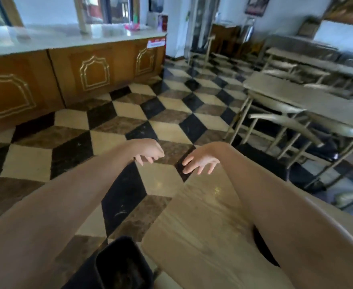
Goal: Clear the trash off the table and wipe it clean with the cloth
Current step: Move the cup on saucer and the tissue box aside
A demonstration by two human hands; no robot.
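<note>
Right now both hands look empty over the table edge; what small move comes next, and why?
Probably look around for the cloth: neither the left hand nor the right hand holds anything, the visible tabletop shows no trash, and no cloth is in view.

Bare forearms; left hand [148, 152] ungloved; sleeveless.

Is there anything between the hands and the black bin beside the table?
Nothing visible blocks it. Left hand and right hand hang empty past the table corner; the black bin stands open on the floor beside it.
</note>
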